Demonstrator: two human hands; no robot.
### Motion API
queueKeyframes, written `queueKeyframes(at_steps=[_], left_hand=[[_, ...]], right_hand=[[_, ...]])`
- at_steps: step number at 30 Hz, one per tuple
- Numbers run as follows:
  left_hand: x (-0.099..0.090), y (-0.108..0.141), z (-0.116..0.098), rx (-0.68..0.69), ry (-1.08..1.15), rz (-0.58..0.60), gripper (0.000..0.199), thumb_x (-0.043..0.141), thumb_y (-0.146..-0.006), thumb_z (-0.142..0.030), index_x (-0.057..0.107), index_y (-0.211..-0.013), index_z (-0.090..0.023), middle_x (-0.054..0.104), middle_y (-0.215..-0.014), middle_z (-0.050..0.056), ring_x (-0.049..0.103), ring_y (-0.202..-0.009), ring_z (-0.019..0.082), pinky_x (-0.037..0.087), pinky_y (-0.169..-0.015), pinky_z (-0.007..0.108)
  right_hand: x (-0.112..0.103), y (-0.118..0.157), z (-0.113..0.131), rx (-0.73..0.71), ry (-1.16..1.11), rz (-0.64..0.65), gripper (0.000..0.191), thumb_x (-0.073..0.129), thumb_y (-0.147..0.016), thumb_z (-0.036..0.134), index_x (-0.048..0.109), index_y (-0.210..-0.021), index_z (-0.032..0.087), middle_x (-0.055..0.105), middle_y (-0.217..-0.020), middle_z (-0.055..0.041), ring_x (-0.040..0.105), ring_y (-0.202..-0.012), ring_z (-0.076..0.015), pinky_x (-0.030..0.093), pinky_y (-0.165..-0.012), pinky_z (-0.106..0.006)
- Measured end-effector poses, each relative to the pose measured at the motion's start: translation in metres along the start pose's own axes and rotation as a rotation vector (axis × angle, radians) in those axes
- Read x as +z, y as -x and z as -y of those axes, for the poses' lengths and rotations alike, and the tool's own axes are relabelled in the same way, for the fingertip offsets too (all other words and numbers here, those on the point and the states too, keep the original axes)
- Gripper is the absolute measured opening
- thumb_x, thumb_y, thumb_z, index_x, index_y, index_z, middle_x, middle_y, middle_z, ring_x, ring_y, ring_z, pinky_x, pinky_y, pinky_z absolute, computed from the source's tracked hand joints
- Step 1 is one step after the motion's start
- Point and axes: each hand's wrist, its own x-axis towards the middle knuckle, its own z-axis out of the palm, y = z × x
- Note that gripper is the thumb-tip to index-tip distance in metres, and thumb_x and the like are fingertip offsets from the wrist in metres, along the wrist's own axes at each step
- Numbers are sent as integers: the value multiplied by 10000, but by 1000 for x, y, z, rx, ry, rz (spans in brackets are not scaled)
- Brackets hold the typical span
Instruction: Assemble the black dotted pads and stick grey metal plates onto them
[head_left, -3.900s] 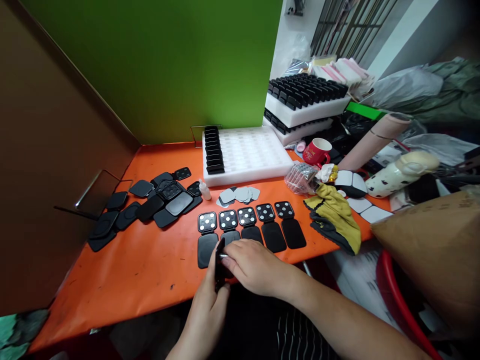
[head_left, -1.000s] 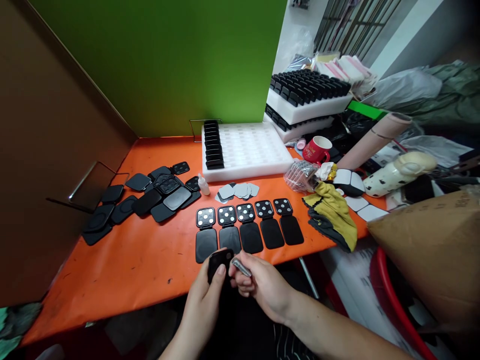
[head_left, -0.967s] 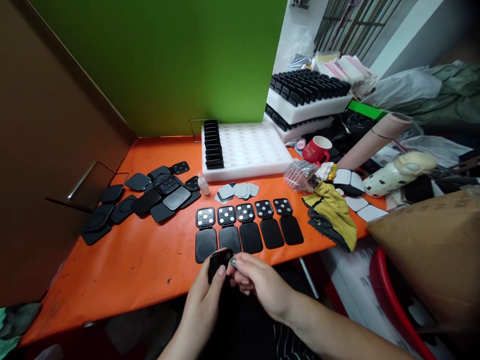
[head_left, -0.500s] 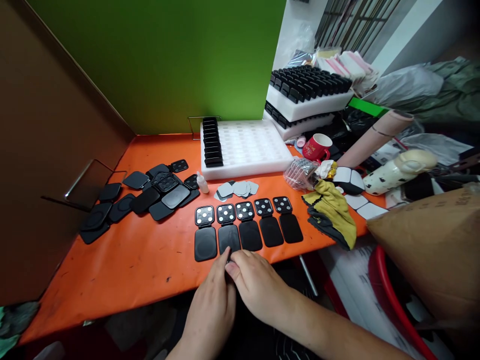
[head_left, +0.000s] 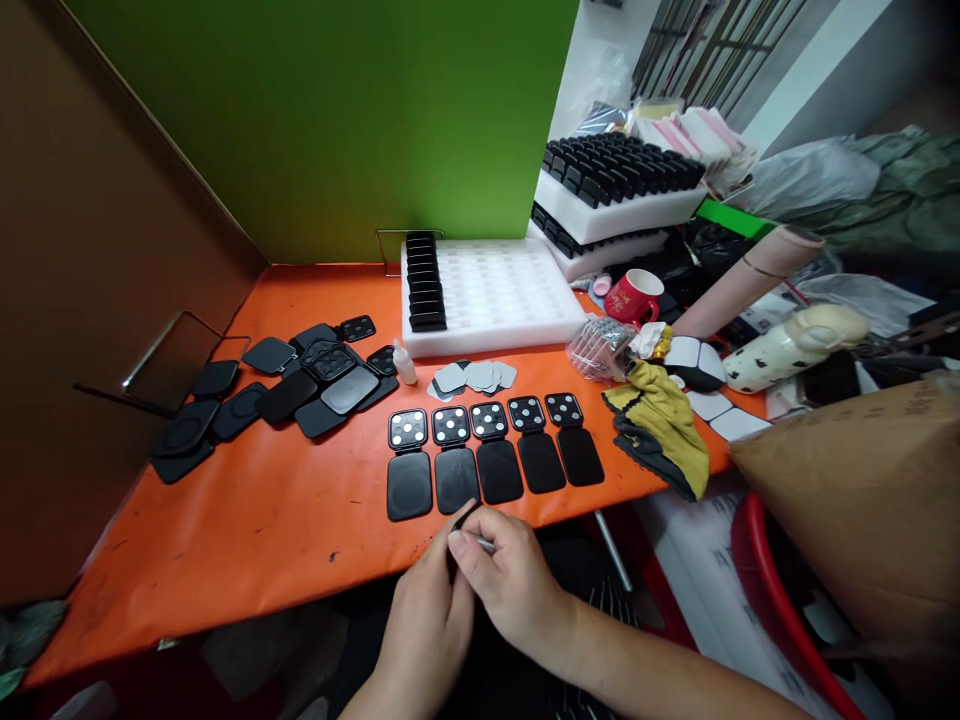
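- Holding a black piece in the left hand, fingers closed round it; only a dark edge shows, the rest is hidden.
- Right hand tight against the left, thumb and fingers pinching a short ridged metal rod.
- Both hands low, at the near edge of the table, partly over the lap.
- Just beyond: five open black cases in a row, far leaves carrying silver dots, near leaves plain.
- Left: loose heap of black parts; small bottle upright just beside it. Pale slips overlap between bottle and row.
- Behind: white tray, black parts along its left side only.
- Risk, my reading: rod is short and pinched near the fingertips; a loosened pinch could drop it into the lap or to the floor.
- Fingers cover the working face, so a poorly placed contact could go unnoticed.
- Fingertips sit near the second case from the left; a forward nudge could knock the row crooked.
- Bottle looks light and narrow; a brush from a sleeve or a sliding heap could tip it.
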Motion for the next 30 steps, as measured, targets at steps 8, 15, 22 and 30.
queueKeyframes(at_steps=[8, 15, 22, 30], left_hand=[[-25, -17, -1, -392, 711, -119, 305, 554, -766, -462, 582, -752, -158, 642, -674, 7, 608, -684, 171, 467, -604, 254], [-25, -5, -1, -95, 246, -202, 198, 565, -783, -376, 658, -802, -202, 683, -722, 3, 633, -683, 161, 499, -634, 245], [-31, 14, 9, 530, -129, -130, 503, 524, -782, -72, 480, -1230, -297, 651, -1124, 17, 615, -1006, 161, 511, -847, 265], [-31, 26, 1, 582, -142, -172, 653, 499, -740, 14, 381, -1309, -285, 591, -1217, 50, 562, -1099, 194, 498, -903, 324]], right_hand=[[-11, -2, 7, 462, -662, 206, 299, 482, -844, 433, 562, -840, 145, 428, -584, 39, 316, -482, -60, 247, -489, -203], [-5, 3, 7, 599, -739, 266, 308, 499, -838, 448, 491, -736, 157, 445, -517, 55, 285, -396, -37, 239, -457, -197], [-19, 4, 16, 972, -1155, 366, 188, 526, -826, 296, 492, -719, 145, 343, -501, 75, 285, -410, -27, 238, -452, -151], [4, 3, 21, 1079, -1137, 43, 273, 558, -771, 380, 472, -622, 167, 316, -412, 89, 275, -351, -39, 190, -370, -150]])
